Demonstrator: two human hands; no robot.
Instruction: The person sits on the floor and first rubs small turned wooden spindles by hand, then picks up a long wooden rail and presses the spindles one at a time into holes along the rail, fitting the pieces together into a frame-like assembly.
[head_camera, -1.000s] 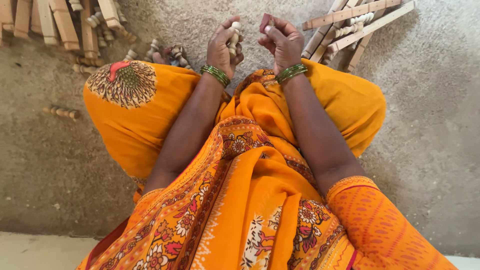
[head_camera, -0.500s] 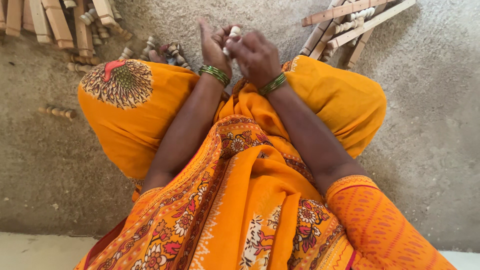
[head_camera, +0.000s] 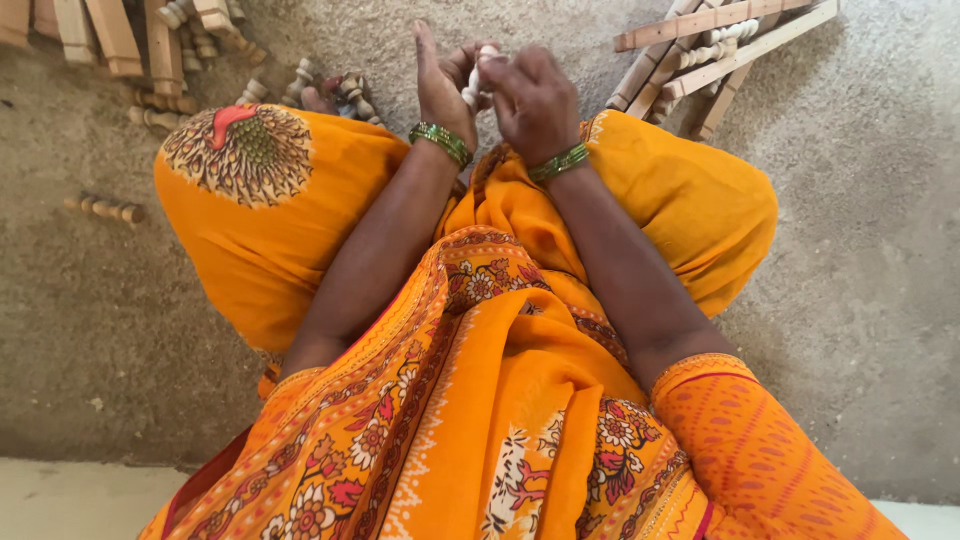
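Up front, a small pale turned wooden piece (head_camera: 474, 80) sits between the two hands, raised above the floor just beyond the knees. Left hand (head_camera: 442, 82) stands with its palm up against the piece, fingers stretched upward and thumb bent toward it. Right hand (head_camera: 533, 100) has its grip curled closed around the piece from the other side, knuckles facing the camera. Each wrist carries green bangles (head_camera: 440, 141). Below them spreads an orange patterned sari (head_camera: 480, 400) over crossed legs. On the rough grey floor (head_camera: 880, 250), more turned wooden spindles (head_camera: 345, 92) lie by the left knee, flat wooden blocks (head_camera: 110, 35) farther left, and a slatted wooden frame (head_camera: 720, 45) lies to the right.
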